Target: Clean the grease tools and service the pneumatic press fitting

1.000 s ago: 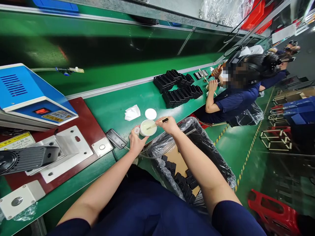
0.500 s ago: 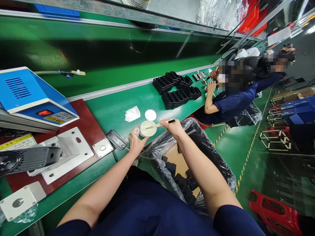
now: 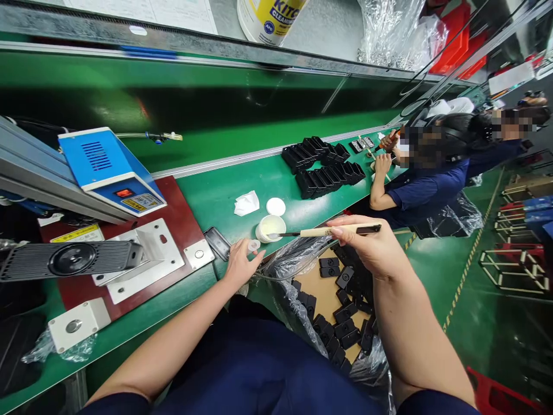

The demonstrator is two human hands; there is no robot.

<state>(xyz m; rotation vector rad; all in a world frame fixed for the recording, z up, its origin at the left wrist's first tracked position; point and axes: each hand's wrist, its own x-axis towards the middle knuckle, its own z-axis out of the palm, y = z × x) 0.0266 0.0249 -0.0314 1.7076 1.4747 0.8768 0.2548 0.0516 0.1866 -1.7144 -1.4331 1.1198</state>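
My right hand (image 3: 369,245) grips a brush (image 3: 314,231) by its pale wooden handle, fingers closed. The brush's dark neck points left, and its tip overlaps the mouth of a white tub (image 3: 261,233) of pale yellowish stuff; whether the tip touches the contents I cannot tell. Just left of the tub, my left hand (image 3: 239,265) pinches a small round translucent piece (image 3: 254,246) at its fingertips. A white round lid (image 3: 275,206) lies behind the tub, beside a crumpled white tissue (image 3: 246,203).
Rows of black casings (image 3: 330,178) stand farther along the bench. A plastic-lined bin (image 3: 298,340) below holds several black blocks. At left is a blue-boxed machine (image 3: 108,164) with a black speaker-like part (image 3: 71,257) before it. A co-worker (image 3: 427,178) works at right.
My right hand has risen toward me and to the right with the brush. My left hand has moved off the tub, still holding the small round piece. The view has shifted.
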